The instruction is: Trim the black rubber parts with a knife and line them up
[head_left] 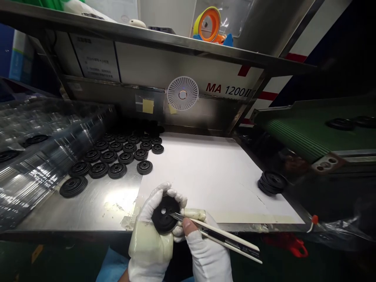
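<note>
One black rubber disc (164,214) sits in the left hand (149,239), just above the front edge of a stainless tabletop (96,211). The hand's gloved fingers curl closely around its rim, and the disc's flat face, with a small central hole, tilts up toward the camera. The right hand (207,252), also in a white glove but with a bare thumb tip, is closed narrowly on a snap-off utility knife (226,239). The knife's long axis runs diagonally from lower right to upper left, with its steel blade pointing at the disc and touching the right part of its face. Behind the hands, a white sheet (205,176) lies on the tabletop, and rows of matching black discs (117,156) stand on the bare steel to its left, beside a crumpled clear plastic sheet (44,164). A small stack of discs (272,182) lies on its side at the sheet's right edge. Farther right, two more discs (340,123) rest on a green conveyor belt (305,133). A small white fan (182,93) hangs on the panel behind the tabletop, to the left of the lettering "MA 1200II" (227,90).
</note>
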`<state>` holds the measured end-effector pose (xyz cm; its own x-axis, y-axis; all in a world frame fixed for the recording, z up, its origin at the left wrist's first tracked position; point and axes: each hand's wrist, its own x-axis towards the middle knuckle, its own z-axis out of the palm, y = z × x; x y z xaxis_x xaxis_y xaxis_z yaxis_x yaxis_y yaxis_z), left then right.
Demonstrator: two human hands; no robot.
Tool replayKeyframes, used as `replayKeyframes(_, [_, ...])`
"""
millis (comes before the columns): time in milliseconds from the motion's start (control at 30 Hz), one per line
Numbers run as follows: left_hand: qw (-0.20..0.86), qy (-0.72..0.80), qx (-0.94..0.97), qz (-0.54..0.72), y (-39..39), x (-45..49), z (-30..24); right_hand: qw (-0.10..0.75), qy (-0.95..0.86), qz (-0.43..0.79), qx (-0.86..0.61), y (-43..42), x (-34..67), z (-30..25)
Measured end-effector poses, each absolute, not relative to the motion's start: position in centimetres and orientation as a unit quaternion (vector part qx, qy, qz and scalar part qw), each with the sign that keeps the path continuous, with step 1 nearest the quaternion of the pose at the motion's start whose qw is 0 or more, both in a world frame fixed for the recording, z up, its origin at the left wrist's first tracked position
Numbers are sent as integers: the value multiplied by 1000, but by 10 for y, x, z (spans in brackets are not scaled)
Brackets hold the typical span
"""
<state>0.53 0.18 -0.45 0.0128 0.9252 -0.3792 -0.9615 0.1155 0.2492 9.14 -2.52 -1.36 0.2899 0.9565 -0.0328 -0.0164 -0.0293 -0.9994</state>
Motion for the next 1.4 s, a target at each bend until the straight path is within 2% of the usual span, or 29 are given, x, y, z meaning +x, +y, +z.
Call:
replayKeyframes(500, [725, 218, -44, 652, 1, 4, -15, 536, -460, 397, -586, -21, 97, -28])
replayKeyframes(667, [736, 228, -51, 636, 2, 3, -14, 531, -470, 448, -544, -16, 102, -34])
replayKeyframes(900, [758, 215, -58, 614, 4, 3, -13, 578, -397, 448, -554, -22, 92, -32])
replayKeyframes(1067, [723, 250, -55, 641, 6, 4, -15, 568, -410, 452, -553, -21, 93, -31])
replayKeyframes(1233, [720, 290, 36, 630, 2, -1, -19, 600, -350, 540, -475, -19, 99, -25])
replayKeyframes(1400, [781, 309, 201, 503, -4, -7, -39, 588, -233, 692, -348, -17, 105, -15])
